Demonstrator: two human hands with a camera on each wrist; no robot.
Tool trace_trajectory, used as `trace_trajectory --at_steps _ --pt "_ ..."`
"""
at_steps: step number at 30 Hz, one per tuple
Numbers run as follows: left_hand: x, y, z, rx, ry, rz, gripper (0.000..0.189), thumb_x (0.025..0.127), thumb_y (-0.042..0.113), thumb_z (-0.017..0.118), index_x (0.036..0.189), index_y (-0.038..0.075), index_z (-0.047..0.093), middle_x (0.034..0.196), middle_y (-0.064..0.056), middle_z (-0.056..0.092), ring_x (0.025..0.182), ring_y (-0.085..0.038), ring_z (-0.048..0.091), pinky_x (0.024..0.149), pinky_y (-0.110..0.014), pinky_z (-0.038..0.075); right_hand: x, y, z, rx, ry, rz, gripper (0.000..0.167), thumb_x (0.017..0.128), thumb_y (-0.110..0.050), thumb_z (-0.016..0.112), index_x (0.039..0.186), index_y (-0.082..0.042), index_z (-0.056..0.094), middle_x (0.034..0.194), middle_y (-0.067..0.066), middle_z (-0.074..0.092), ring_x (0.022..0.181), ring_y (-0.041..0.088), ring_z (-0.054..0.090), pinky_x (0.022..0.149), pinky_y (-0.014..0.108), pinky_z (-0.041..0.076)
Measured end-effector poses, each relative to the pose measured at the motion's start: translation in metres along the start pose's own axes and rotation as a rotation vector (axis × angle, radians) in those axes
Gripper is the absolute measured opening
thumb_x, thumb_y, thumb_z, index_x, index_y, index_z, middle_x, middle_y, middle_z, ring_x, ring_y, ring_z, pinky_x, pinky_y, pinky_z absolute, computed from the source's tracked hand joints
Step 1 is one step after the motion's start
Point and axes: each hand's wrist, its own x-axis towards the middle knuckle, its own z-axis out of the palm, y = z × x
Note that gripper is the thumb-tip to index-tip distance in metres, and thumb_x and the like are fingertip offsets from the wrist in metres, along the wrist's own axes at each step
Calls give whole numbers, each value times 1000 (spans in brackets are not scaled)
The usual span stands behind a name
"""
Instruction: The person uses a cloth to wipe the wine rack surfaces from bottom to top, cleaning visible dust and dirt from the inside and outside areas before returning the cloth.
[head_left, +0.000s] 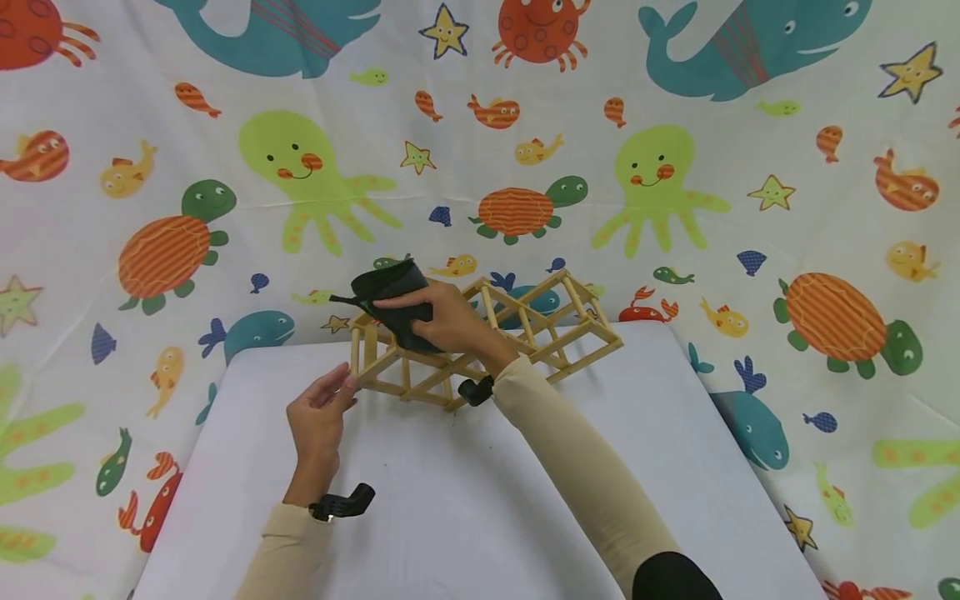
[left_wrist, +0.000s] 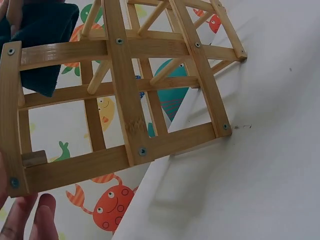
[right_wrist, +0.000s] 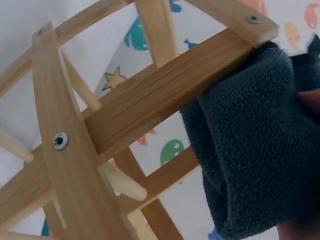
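A wooden slatted rack [head_left: 355, 350] with round dowels stands at the back of the table, tilted a little in view. My right hand [head_left: 450, 318] grips a dark blue-green cloth [right_wrist: 265, 145] over the rack's left part. In the right wrist view the folded cloth touches the end of a slat [right_wrist: 170, 92], and only bits of that hand show at the right edge. My left hand [head_left: 318, 417] holds the rack's left end at a lower corner. In the left wrist view its fingers [left_wrist: 46, 220] show below that corner, the thumb side mostly cut off.
The white table [head_left: 450, 500] spreads in front of the rack. Behind it hangs a cloth backdrop [head_left: 450, 183] printed with sea animals. Both wrists carry a black camera on a strap, the left one [head_left: 345, 502] near the table. Metal screws [left_wrist: 142, 151] join the slats.
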Motion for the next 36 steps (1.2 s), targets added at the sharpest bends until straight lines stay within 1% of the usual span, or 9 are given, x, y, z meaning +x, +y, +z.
trace_trajectory --at_steps 7,11,17,20,25,28,31,33,36 --pt "4 -5 3 -28 7 -6 47 96 36 77 137 14 73 137 -12 74 93 3 78 86 -16 60 20 3 2 -261 -50 59 53 98 2 66 134 -35 75 152 7 63 103 18 59 75 23 47" --pt "5 -7 3 -34 17 8 44 95 36 79 133 15 75 127 -5 79 90 1 78 86 -16 61 29 6 1 -349 54 102 53 99 -1 66 136 -37 73 152 9 62 102 24 63 69 27 44" --pt "5 -9 1 -26 2 13 41 95 35 79 132 16 76 118 4 82 88 1 78 81 -12 58 32 9 2 -324 249 159 57 97 0 70 139 -39 71 152 10 60 133 29 61 92 38 57" --pt "5 -9 0 -14 -3 13 41 96 35 77 133 17 76 120 3 81 89 0 78 82 -12 58 33 11 5 -321 192 150 56 98 -1 69 139 -39 70 152 10 61 126 26 63 89 35 55" --pt "5 -9 -2 -16 -14 20 43 97 33 76 136 14 74 122 3 81 88 1 78 83 -12 57 31 12 2 -294 12 115 52 97 -2 69 131 -40 75 140 6 71 86 16 56 68 25 44" --pt "6 -9 -3 0 -15 43 43 98 33 75 136 13 73 119 7 82 88 1 78 83 -12 57 28 7 -8 -235 -107 70 49 96 2 68 125 -36 79 103 8 78 61 11 37 57 23 36" --pt "7 -9 -3 -3 -10 52 42 98 33 76 135 14 74 116 9 82 87 0 78 83 -13 57 27 0 -18 -184 -208 25 48 95 6 65 123 -30 81 67 9 58 51 10 21 51 23 29" --pt "8 -10 -3 -1 -7 52 42 98 34 76 135 14 74 117 9 82 87 0 78 84 -15 57 26 -5 -22 -168 -204 28 49 95 6 65 123 -30 81 69 7 60 50 10 22 51 23 30" --pt "10 -11 -2 0 -4 48 41 98 34 76 134 16 75 119 5 82 87 -1 78 83 -16 57 28 -8 -22 -172 -85 76 51 96 4 66 125 -35 79 102 6 76 58 11 38 55 22 36"
